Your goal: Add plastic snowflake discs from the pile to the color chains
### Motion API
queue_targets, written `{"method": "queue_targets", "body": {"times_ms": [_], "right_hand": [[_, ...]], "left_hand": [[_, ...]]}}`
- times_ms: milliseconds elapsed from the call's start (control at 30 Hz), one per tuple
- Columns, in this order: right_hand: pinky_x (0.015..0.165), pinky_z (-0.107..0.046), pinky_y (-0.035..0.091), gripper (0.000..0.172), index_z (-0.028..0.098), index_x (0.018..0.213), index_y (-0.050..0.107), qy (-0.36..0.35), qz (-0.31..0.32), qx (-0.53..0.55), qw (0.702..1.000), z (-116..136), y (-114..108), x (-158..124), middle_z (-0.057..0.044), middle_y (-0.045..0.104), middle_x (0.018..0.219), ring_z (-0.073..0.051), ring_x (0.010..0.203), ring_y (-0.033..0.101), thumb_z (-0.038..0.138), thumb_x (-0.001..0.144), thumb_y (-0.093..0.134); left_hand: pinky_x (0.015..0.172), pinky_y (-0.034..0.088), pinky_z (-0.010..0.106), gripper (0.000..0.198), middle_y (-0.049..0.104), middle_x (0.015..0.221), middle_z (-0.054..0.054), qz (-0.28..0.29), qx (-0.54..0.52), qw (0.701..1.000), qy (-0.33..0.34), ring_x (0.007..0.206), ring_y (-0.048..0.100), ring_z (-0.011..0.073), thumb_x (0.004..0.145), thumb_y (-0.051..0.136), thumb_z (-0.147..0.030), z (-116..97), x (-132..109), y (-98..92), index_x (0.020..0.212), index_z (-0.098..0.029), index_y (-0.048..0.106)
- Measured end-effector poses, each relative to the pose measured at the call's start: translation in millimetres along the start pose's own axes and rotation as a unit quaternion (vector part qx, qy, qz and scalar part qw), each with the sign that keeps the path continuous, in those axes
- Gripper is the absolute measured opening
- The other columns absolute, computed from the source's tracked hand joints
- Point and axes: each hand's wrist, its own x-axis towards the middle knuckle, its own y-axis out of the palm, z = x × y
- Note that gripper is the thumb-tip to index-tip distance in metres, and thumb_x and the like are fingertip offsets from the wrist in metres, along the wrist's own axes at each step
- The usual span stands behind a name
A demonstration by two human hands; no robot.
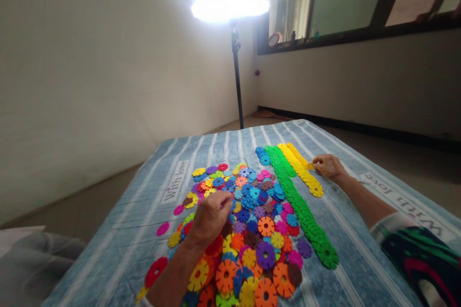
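Observation:
My left hand (pixel 212 218) is over a mixed heap of notched plastic discs (pixel 265 226), its fingers curled together. What those fingers hold, if anything, is hidden. On the right, my right hand (pixel 328 167) pinches a yellow notched disc (pixel 310 166) at the near end of a short yellow row (pixel 297 154). Beside it runs a longer yellow row (pixel 300 171) of overlapping discs. Left of that lie green rows (pixel 306 218), one reaching far toward me. A few blue discs (pixel 264 156) overlap at the far left of the rows.
A blue striped cloth (pixel 118 244) printed with lettering covers the table. Behind the table stands a lit lamp (pixel 230 8) on a dark pole (pixel 237 81). A wall (pixel 90 57) rises at the left, and a window (pixel 349 0) is at the upper right.

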Motion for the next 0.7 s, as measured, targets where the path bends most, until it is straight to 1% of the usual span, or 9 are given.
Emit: {"method": "queue_targets", "body": {"times_ms": [167,300,400,567,700], "right_hand": [[0.060,-0.024,0.042,0.021,0.024,0.074,0.077,-0.010,0.018,-0.036,0.999,-1.6,5.7,10.2,0.001,0.069,0.061,-0.017,0.065,0.063,0.019,0.069,0.057],[0.065,-0.025,0.044,0.022,0.025,0.079,0.079,-0.012,0.012,-0.061,0.998,-3.1,8.6,12.9,-0.001,0.073,0.072,-0.019,0.074,0.066,0.022,0.069,0.059],[0.067,-0.025,0.046,0.023,0.025,0.081,0.079,-0.013,0.005,-0.070,0.997,-3.6,9.7,12.7,-0.002,0.075,0.078,-0.020,0.077,0.067,0.023,0.069,0.060],[0.069,-0.025,0.048,0.028,0.022,0.088,0.079,-0.018,-0.006,-0.067,0.998,-1.1,7.1,7.7,-0.003,0.075,0.075,-0.021,0.077,0.069,0.023,0.069,0.058],[0.068,-0.030,0.049,0.029,0.016,0.089,0.078,-0.029,-0.016,-0.057,0.998,6.3,1.2,-2.8,-0.008,0.074,0.074,-0.024,0.071,0.070,0.023,0.074,0.054]], "left_hand": [[0.071,0.047,0.026,0.019,0.067,0.074,0.002,0.015,0.023,0.999,-0.030,0.073,0.063,0.0152,0.083,0.049,-0.014,7.2,0.4,1.8,0.075,-0.018,0.066],[0.072,0.047,0.025,0.019,0.069,0.078,0.002,0.022,0.028,0.998,-0.047,0.076,0.064,0.0154,0.085,0.049,-0.014,8.6,0.2,-0.3,0.076,-0.018,0.066],[0.073,0.047,0.025,0.019,0.069,0.078,0.002,0.024,0.028,0.998,-0.054,0.077,0.064,0.0150,0.085,0.050,-0.013,9.5,0.5,-2.4,0.075,-0.018,0.065],[0.073,0.047,0.024,0.017,0.069,0.077,0.001,0.020,0.033,0.997,-0.067,0.076,0.064,0.0144,0.081,0.053,-0.008,11.7,0.7,-3.3,0.074,-0.018,0.065],[0.070,0.046,0.023,0.019,0.067,0.074,0.001,0.031,0.043,0.997,-0.061,0.073,0.062,0.0137,0.082,0.053,-0.008,13.0,0.0,-2.7,0.070,-0.018,0.064]]}}
